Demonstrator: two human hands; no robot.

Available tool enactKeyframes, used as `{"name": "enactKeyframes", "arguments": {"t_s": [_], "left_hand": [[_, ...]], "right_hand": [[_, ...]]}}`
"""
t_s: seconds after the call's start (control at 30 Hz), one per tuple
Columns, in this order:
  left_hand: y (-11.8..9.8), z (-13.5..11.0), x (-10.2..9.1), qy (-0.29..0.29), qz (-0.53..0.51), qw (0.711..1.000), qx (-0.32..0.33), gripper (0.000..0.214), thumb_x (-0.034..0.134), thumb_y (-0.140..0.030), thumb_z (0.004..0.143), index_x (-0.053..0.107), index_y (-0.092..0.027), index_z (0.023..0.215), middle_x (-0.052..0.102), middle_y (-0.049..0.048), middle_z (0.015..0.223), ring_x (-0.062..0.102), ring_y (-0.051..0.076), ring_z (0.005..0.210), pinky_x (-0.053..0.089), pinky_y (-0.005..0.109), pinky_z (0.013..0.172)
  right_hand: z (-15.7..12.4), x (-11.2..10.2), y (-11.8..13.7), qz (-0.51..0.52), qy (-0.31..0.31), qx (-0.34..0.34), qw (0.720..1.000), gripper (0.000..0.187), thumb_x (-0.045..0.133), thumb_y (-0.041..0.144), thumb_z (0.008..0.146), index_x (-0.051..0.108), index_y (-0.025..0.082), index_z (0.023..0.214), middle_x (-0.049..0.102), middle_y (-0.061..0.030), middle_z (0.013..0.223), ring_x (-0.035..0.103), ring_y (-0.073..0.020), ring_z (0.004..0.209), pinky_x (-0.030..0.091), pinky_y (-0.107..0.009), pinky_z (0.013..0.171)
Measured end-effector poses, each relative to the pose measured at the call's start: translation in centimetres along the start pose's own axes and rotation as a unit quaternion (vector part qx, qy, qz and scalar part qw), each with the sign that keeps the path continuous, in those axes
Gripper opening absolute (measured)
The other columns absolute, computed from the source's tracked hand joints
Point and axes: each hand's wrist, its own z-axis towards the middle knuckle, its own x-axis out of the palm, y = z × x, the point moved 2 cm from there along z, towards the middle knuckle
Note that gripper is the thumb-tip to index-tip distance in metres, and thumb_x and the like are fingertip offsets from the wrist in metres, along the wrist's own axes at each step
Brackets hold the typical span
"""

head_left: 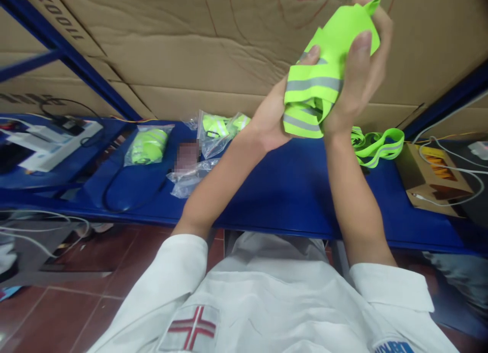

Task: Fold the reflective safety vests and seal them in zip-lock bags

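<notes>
Fabric in neon yellow, a folded vest (320, 83) with grey stripes, we hold lifted above the blue tabletop (290, 190). Our left hand (272, 116) closes on its lower part and our right hand (362, 63) grips its top. Behind, bagged vests (147, 145) lie on the tabletop.

Garment: we see a white short-sleeved shirt (267, 292), creased across the chest.
Left sleeve (179, 271): white, its hem far from the fingers (360, 42), past the bare forearm.
Right sleeve (389, 287): white, folded cuff, equally far from the fingers.
Chest patch (194, 326): grey with a red cross, farthest from the fingers.
Lettering (394, 347): blue, cut off; we cannot read it.
</notes>
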Motion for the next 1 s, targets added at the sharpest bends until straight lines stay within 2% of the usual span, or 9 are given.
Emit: {"name": "enactKeyframes", "arguments": {"t_s": [0.07, 0.17, 0.27, 0.37, 0.43, 0.57, 0.73, 0.9, 1.0], "left_hand": [[-0.2, -0.8, -0.2, 0.065, -0.058, 0.996, -0.025, 0.045, 0.030, -0.048, 0.111, 0.066, -0.021, 0.117, 0.074, 0.0042, 0.115, 0.073, 0.027, 0.114, 0.066, 0.038, 0.082], [-0.4, -1.6, -1.2, 0.068, -0.064, 0.996, 0.006, 0.026, 0.045, -0.034, 0.108, 0.065, -0.019, 0.115, 0.073, 0.0049, 0.117, 0.073, 0.027, 0.111, 0.065, 0.040, 0.084], [-1.3, -1.7, -3.1, 0.013, 0.042, 0.981, 0.190, 0.017, 0.065, -0.031, 0.099, 0.067, -0.021, 0.112, 0.072, 0.0016, 0.107, 0.072, 0.022, 0.108, 0.060, 0.037, 0.093], [-2.6, -2.0, -5.1, -0.071, 0.239, 0.887, 0.389, 0.035, 0.085, -0.040, 0.084, 0.068, -0.024, 0.110, 0.068, 0.0014, 0.107, 0.067, 0.022, 0.105, 0.055, 0.036, 0.094], [-3.4, -2.3, -6.1, -0.116, 0.318, 0.828, 0.448, 0.035, 0.084, -0.047, 0.084, 0.067, -0.025, 0.106, 0.064, 0.0023, 0.103, 0.063, 0.021, 0.100, 0.052, 0.035, 0.091], [-4.0, -2.9, -6.4, -0.151, 0.424, 0.771, 0.451, 0.042, 0.083, -0.057, 0.083, 0.062, -0.027, 0.103, 0.061, 0.0040, 0.098, 0.057, 0.022, 0.091, 0.050, 0.039, 0.083], [-4.8, -3.9, -5.8, -0.080, 0.486, 0.744, 0.452, 0.057, 0.078, -0.073, 0.079, 0.061, -0.025, 0.107, 0.063, 0.0053, 0.103, 0.061, 0.027, 0.096, 0.050, 0.042, 0.082], [-5.2, -4.1, -5.6, -0.098, 0.492, 0.741, 0.447, 0.066, 0.065, -0.084, 0.082, 0.056, -0.021, 0.100, 0.054, 0.0025, 0.096, 0.064, 0.023, 0.095, 0.052, 0.039, 0.083], [-4.7, -4.0, -4.8, -0.127, 0.514, 0.744, 0.407, 0.071, 0.037, -0.086, 0.095, 0.052, -0.018, 0.103, 0.048, 0.0015, 0.097, 0.068, 0.023, 0.100, 0.054, 0.041, 0.083]], "right_hand": [[-1.2, -0.3, 0.7, -0.073, -0.047, -0.121, 0.989, 0.042, 0.065, 0.057, 0.096, 0.059, 0.054, 0.137, 0.053, 0.0159, 0.152, 0.042, -0.0321, 0.154, 0.053, -0.042, 0.113], [-2.4, 0.9, 1.3, -0.131, -0.106, -0.231, 0.958, 0.040, 0.060, 0.055, 0.099, 0.055, 0.055, 0.139, 0.059, 0.0146, 0.146, 0.052, -0.0299, 0.147, 0.048, -0.039, 0.118], [-2.0, 2.3, 0.6, -0.076, -0.130, -0.174, 0.973, 0.056, 0.058, 0.072, 0.094, 0.055, 0.045, 0.143, 0.059, 0.0070, 0.150, 0.046, -0.0324, 0.151, 0.051, -0.040, 0.114], [-0.8, 3.9, -0.3, 0.049, -0.017, -0.048, 0.998, 0.083, 0.057, 0.090, 0.081, 0.053, 0.039, 0.146, 0.062, 0.0010, 0.150, 0.053, -0.0316, 0.145, 0.057, -0.037, 0.105], [-0.5, 5.1, -0.1, 0.152, 0.060, 0.008, 0.987, 0.095, 0.057, 0.098, 0.069, 0.052, 0.042, 0.146, 0.061, 0.0027, 0.151, 0.061, -0.0286, 0.137, 0.059, -0.034, 0.101], [-1.3, 7.5, 1.4, 0.273, 0.091, 0.048, 0.956, 0.098, 0.075, 0.090, 0.062, 0.053, 0.042, 0.146, 0.060, 0.0040, 0.153, 0.060, -0.0286, 0.138, 0.058, -0.036, 0.104], [-2.3, 9.0, 2.4, 0.321, 0.134, 0.058, 0.936, 0.111, 0.084, 0.081, 0.060, 0.043, 0.041, 0.155, 0.049, 0.0065, 0.162, 0.048, -0.0281, 0.150, 0.052, -0.036, 0.115], [-2.3, 8.2, 3.1, 0.319, 0.072, 0.020, 0.945, 0.076, 0.088, 0.069, 0.068, 0.062, 0.043, 0.135, 0.063, 0.0098, 0.149, 0.054, -0.0259, 0.145, 0.053, -0.032, 0.115], [-2.4, 7.6, 4.0, 0.297, 0.025, -0.023, 0.954, 0.060, 0.091, 0.059, 0.070, 0.069, 0.040, 0.121, 0.072, 0.0080, 0.133, 0.060, -0.0250, 0.139, 0.055, -0.031, 0.114]]}}
